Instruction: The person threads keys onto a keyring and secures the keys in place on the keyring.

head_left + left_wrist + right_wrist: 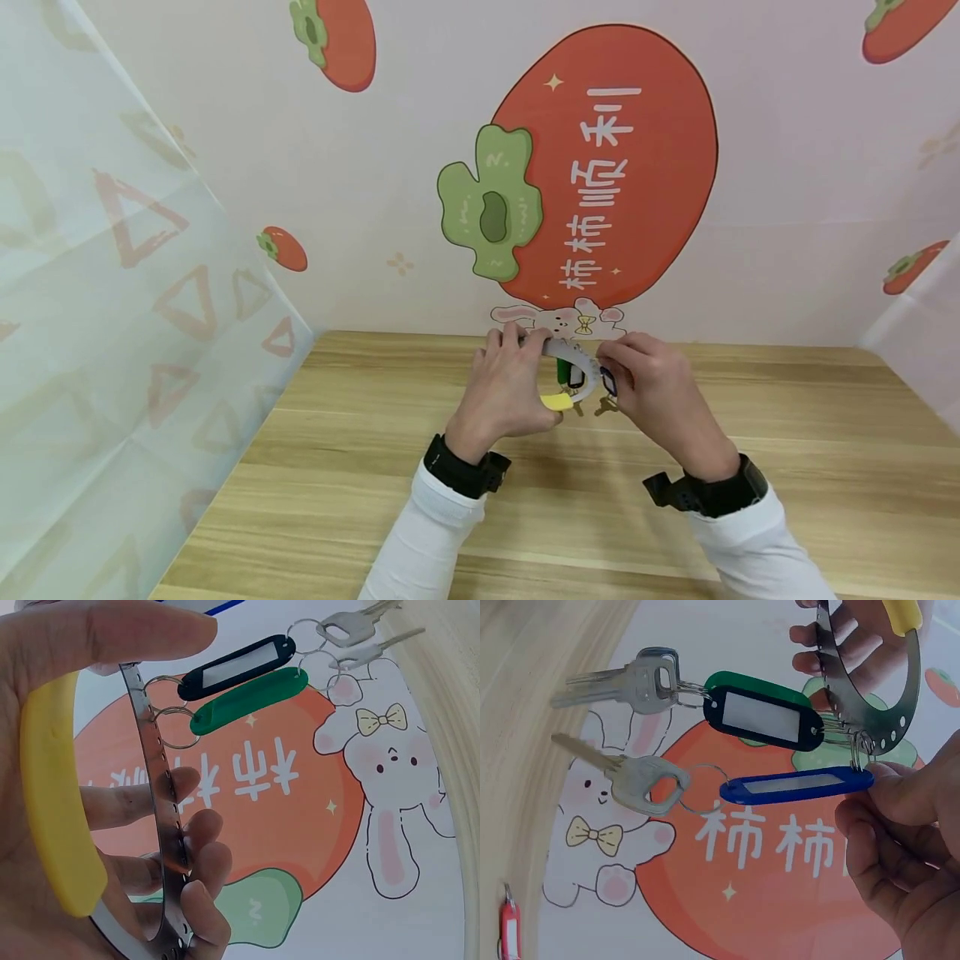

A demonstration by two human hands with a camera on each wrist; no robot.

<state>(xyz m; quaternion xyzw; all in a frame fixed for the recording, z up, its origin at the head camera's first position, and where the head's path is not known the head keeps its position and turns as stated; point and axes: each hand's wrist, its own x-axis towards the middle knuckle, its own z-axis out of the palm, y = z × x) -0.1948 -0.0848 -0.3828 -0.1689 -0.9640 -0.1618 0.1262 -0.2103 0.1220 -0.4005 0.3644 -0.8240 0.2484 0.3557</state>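
My left hand (pixel 504 385) grips a curved metal key holder (pixel 877 712) with small holes along its edge and a yellow handle (pixel 56 795). From rings in those holes hang a black key tag (pixel 240 666) and a green key tag (pixel 251 701), each with keys (pixel 637 684) at its far end. My right hand (pixel 654 390) pinches the end of a blue key tag (pixel 795 784) by its ring, close beside the metal edge. A single key (pixel 649 784) dangles from this tag. Whether its ring passes through a hole cannot be made out.
Below the hands lies a wooden tabletop (pixel 337 467). A red key tag (pixel 510 930) lies on it, in the right wrist view's corner. Behind stands a pale backdrop (pixel 420 167) printed with persimmons and a rabbit; a patterned sheet (pixel 112 350) borders the left side.
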